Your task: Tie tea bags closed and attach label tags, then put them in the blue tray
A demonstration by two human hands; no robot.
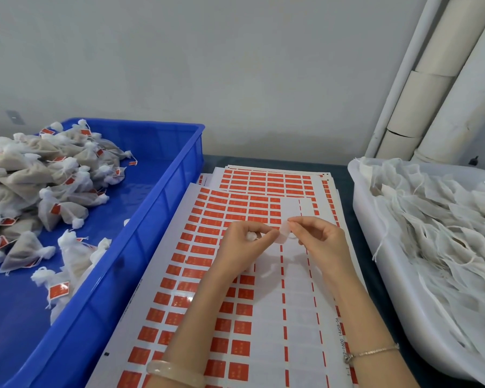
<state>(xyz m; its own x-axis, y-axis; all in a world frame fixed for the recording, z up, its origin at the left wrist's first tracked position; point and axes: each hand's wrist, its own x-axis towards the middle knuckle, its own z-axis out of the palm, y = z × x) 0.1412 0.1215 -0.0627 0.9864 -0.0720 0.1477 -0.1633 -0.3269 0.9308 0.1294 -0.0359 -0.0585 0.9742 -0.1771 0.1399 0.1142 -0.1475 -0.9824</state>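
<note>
While I watch through the head camera, both hands meet just below the dial's centre, above the label sheets (235, 208), which spread from the centre down to 6 o'clock with rows of red stickers and some peeled blank columns. My view of the left hand (241, 242) shows its fingers curled round a tea bag (251, 236), of which only a bunched white tuft shows inside the grip. Just to its 3 o'clock side, the right hand (317, 236) pinches a pale tab (282, 233) between thumb and forefinger; the left thumb tip touches the tab's other edge. I cannot tell whether the tab is a label tag. A pale bangle (174, 372) sits on the left wrist at 7 o'clock, a thin chain bracelet (373, 352) on the right wrist at 5 o'clock. At 9 o'clock stands the blue tray (163, 191), holding a heap of tied, tagged tea bags (39, 186) at its left side. At 3 o'clock a white tub (375, 247) holds empty mesh bags (445, 233) with loose strings. White pipes (431, 93) run up the wall at 2 o'clock
</note>
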